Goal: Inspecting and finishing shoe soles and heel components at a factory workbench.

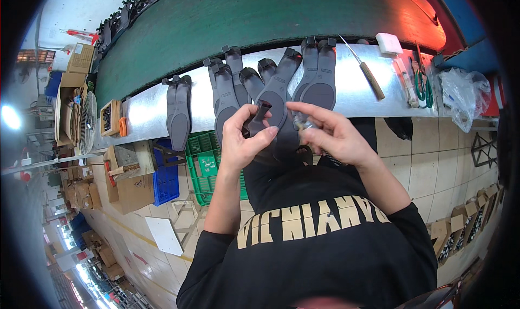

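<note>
In front of my body, my left hand (242, 138) is closed around a dark, glossy shoe heel (262, 112), its flared end pointing up. My right hand (338, 136) faces it with bent fingers, closed on a small shiny object (305, 123) whose kind I cannot make out. Just beyond both hands, several dark grey shoe soles with block heels lie on a metal bench (203, 100). One shoe sole (273, 103) lies right between and behind my hands. Further left lies a pair of soles (179, 114), apart from the others.
Right of the soles lie a wooden-handled pointed tool (371, 79), a white block (388, 44), green-handled scissors (423, 87) and a clear plastic bag (465, 95). A green conveyor belt (260, 17) runs behind the bench. A wooden box (111, 118) stands at the left, a green crate (203, 171) below.
</note>
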`<state>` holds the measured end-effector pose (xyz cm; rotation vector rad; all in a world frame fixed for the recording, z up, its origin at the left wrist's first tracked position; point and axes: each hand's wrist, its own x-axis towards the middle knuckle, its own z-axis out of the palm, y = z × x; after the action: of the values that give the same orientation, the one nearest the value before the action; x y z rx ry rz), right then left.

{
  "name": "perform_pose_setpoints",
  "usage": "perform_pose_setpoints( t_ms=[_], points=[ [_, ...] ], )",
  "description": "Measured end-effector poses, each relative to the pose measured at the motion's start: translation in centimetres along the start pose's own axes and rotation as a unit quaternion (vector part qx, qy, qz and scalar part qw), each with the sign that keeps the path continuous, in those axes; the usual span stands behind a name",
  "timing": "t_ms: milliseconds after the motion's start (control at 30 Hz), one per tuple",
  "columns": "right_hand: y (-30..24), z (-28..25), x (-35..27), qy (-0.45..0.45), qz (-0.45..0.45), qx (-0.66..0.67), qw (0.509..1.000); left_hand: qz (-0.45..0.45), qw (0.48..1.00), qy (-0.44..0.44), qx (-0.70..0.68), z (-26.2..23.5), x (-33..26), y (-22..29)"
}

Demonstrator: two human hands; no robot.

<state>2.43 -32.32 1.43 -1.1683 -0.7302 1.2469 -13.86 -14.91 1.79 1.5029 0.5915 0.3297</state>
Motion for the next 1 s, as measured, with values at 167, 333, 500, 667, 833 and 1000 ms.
perform_pose_setpoints(
  t_ms=[167, 333, 500, 667, 833, 1000],
  points=[
    [0.6, 1.8, 1.0, -0.016, 0.016, 0.046, 0.999, 0.028, 0.994, 0.001, 0.102, -0.1, -0.5, -0.3],
    [1.8, 2.0, 1.2, -0.017, 0.03, 0.048, 0.998, -0.005, 0.998, -0.007, 0.069, 0.0, -1.3, -0.5],
    [2.3, 2.1, 1.1, -0.015, 0.038, 0.044, 0.998, -0.02, 0.998, -0.011, 0.055, -0.1, -1.6, -1.2],
    [2.8, 2.1, 1.1, -0.014, 0.046, 0.043, 0.998, -0.029, 0.998, -0.015, 0.058, -0.2, -1.8, -1.6],
    [2.8, 2.3, 1.0, -0.015, 0.055, 0.044, 0.997, -0.007, 0.997, -0.018, 0.081, -0.2, -2.0, -1.8],
    [3.4, 2.2, 0.8, -0.028, 0.069, 0.065, 0.995, -0.002, 0.998, -0.024, 0.053, -0.2, -2.2, -2.3]
  ],
)
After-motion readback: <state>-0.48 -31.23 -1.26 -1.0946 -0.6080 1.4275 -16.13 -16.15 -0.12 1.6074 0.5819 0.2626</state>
